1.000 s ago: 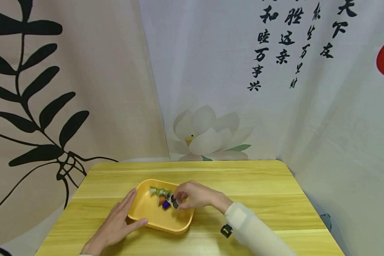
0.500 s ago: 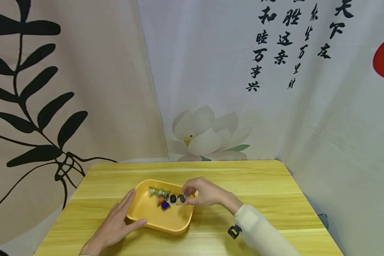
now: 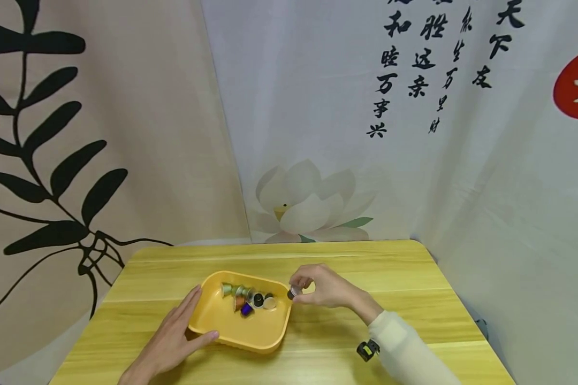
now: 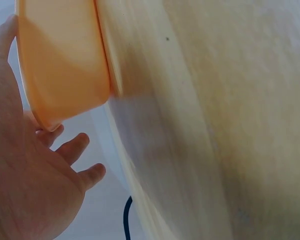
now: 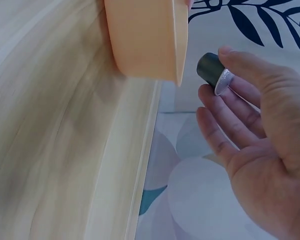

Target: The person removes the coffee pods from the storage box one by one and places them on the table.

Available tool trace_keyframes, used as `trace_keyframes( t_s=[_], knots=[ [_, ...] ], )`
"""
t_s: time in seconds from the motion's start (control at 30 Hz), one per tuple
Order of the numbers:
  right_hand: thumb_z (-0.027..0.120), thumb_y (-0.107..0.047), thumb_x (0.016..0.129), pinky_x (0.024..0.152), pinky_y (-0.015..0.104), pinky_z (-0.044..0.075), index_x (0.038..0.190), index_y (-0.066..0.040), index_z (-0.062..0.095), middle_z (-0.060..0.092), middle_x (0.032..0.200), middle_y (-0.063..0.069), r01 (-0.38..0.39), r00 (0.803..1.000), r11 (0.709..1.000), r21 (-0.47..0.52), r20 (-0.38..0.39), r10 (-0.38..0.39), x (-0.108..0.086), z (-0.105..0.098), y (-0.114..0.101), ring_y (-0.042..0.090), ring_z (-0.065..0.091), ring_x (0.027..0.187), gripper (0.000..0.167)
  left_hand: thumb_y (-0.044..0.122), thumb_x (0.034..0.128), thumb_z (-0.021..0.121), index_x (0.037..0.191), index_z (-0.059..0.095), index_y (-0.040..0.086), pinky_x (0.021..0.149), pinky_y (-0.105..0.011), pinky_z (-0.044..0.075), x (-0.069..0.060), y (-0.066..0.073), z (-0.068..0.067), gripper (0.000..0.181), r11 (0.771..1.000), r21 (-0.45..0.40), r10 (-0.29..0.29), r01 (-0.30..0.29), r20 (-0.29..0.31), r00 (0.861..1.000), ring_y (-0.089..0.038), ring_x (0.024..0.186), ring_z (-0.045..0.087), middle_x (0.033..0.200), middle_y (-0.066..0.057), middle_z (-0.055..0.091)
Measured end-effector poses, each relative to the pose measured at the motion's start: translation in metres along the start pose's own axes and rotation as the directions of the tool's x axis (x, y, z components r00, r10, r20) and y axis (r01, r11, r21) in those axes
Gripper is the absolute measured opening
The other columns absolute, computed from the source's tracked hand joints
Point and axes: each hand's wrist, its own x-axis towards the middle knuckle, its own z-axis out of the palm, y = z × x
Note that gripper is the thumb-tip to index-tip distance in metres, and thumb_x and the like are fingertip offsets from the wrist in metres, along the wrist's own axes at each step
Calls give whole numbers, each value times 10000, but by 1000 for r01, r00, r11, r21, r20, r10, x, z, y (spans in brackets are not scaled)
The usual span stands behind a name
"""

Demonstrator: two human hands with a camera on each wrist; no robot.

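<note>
A yellow tray on the wooden table holds several small capsules: green ones, an orange one, a blue one and a few black or pale ones. My left hand rests against the tray's left side, fingers straight and thumb along the near rim; in the left wrist view the hand touches the tray wall. Just past the tray's right rim, my right hand pinches a dark capsule with a silvery rim between thumb and fingers, clear in the right wrist view.
The wooden table extends to the right of the tray and behind it. Behind the table hang curtains with printed leaves, a lotus and black characters. A small black device sits at the right sleeve.
My right hand has moved right, from over the capsules to beyond the tray's right rim, carrying the dark capsule. The left hand stays at the tray, and the head view has shifted slightly.
</note>
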Motion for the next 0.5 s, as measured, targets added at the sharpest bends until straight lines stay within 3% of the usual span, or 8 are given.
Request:
trace_keyframes(
  t_s=[0.13,0.33,0.5],
  knots=[
    [900,-198,983,916,288,656,1197,-131,808,816,1078,-65,-4,1000,1000,0,-26,4,-8,-4,8,71,761,985,243,609,1023,777,1823,170,99,1234,-906,277,-1,0,0,1127,1000,4,0,0,-3,1000,-619,1643,354,1897,-214,186],
    [913,-186,971,922,404,688,1186,-96,818,818,1064,-59,-25,998,1000,-7,-54,24,-18,-6,23,66,741,941,252,620,1024,773,1827,155,113,1222,-914,289,-1,1,0,1134,1000,10,-5,5,0,1000,-623,1644,348,1896,-216,188],
    [917,-178,963,902,412,685,1163,-99,825,822,1058,-47,-54,996,999,-4,-67,54,-24,-5,32,90,732,924,234,628,1022,772,1827,159,112,1214,-915,303,-1,1,0,1136,1000,11,-8,8,-2,1000,-624,1643,348,1896,-214,192]
  ],
)
